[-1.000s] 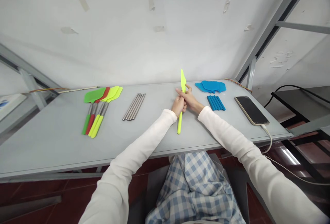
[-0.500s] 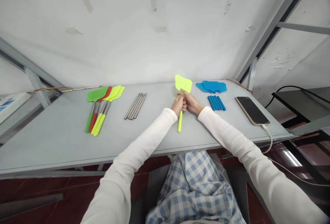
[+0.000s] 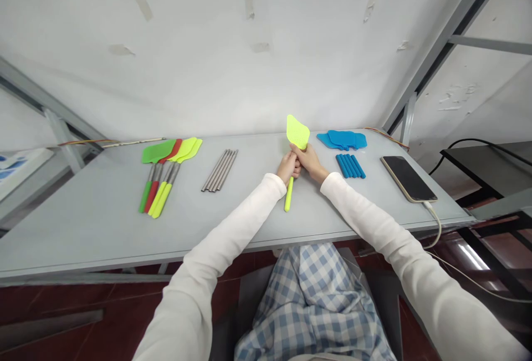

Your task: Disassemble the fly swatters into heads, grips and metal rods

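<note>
A yellow fly swatter stands between my two hands above the table, its mesh head up and its handle end pointing down toward me. My left hand is closed around the shaft just above the yellow grip. Right against it, my right hand pinches the base of the mesh head, thumb along it. The shaft between is hidden by my fingers. To the right lie blue swatter heads and several blue handle grips. Several metal tubes lie to the left.
Farther left on the grey table lie several whole swatters in green, red and yellow. A phone with a white cable lies near the right end. A white wall rises behind the table.
The yellow mesh head has turned about its shaft and now shows narrower and more slanted. The handle's lower end has shifted slightly left. Both hands keep their hold.
</note>
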Demonstrator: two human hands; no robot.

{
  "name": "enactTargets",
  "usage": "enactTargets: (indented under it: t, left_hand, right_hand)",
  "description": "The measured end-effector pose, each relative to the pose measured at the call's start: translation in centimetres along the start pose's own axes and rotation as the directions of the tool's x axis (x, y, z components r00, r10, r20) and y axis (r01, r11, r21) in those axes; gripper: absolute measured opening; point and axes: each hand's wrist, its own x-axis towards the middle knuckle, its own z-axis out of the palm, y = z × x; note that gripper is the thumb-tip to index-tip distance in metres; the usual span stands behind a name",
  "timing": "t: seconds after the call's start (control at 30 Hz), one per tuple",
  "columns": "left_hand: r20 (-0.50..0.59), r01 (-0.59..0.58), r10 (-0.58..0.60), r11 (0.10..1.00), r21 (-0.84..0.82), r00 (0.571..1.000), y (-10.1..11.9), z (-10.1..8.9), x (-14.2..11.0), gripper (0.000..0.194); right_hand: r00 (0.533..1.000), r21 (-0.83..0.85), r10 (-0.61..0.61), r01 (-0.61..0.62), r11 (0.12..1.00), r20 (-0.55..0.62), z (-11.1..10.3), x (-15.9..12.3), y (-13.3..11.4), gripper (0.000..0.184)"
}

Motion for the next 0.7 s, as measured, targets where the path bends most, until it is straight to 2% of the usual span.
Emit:
enactTargets:
  t: [0.13, 0.2, 0.27, 0.33, 0.43, 0.5, 0.57, 0.63, 0.7]
  left_hand:
    - [-0.003, -0.019, 0.019, 1.0, 0.003, 1.0, -0.1, -0.1, 0.1, 0.026]
    - [-0.005, -0.018, 0.018, 1.0, 0.0, 1.0, -0.2, 0.0, 0.1, 0.028]
    - [0.002, -0.019, 0.019, 1.0, -0.003, 1.0, -0.2, 0.2, 0.0, 0.029]
    - [0.009, -0.022, 0.022, 1.0, 0.001, 1.0, -0.1, 0.6, -0.2, 0.029]
    - [0.003, -0.022, 0.022, 1.0, 0.018, 1.0, -0.2, 1.1, -1.0, 0.028]
    - [0.001, -0.002, 0.002, 1.0, 0.018, 1.0, -0.4, 1.3, -1.6, 0.026]
    - [0.007, 0.035, -0.035, 0.999, 0.009, 0.999, -0.5, 1.3, -2.1, 0.024]
    - [0.029, 0.101, -0.101, 0.995, -0.005, 0.994, -0.6, 1.1, -2.3, 0.024]
    - [0.076, 0.168, -0.165, 0.985, -0.045, 0.983, -0.5, 0.8, -2.1, 0.024]
  right_hand:
    - [0.991, -0.197, -0.12, 0.107, 0.975, -0.054, -0.4, 0.1, -0.2, 0.034]
    - [0.983, -0.227, -0.172, 0.153, 0.962, -0.067, -0.3, 0.2, -0.1, 0.039]
    - [0.984, -0.146, -0.163, 0.151, 0.978, -0.074, 0.1, 0.3, 0.1, 0.044]
    - [0.999, 0.018, -0.035, 0.036, 0.999, -0.037, 0.4, 0.7, 0.1, 0.05]
    - [0.986, 0.265, 0.162, -0.149, 0.953, -0.029, -0.5, 2.0, -0.2, 0.051]
    - [0.969, 0.394, 0.2, -0.13, 0.91, -0.142, -2.1, 3.0, -0.7, 0.045]
    - [0.946, 0.433, 0.183, -0.051, 0.9, -0.268, -3.9, 3.8, -1.2, 0.041]
    - [0.94, 0.406, 0.161, -0.027, 0.914, -0.301, -5.1, 4.1, -1.5, 0.04]
    - [0.954, 0.332, 0.124, -0.027, 0.943, -0.274, -5.4, 4.0, -1.5, 0.041]
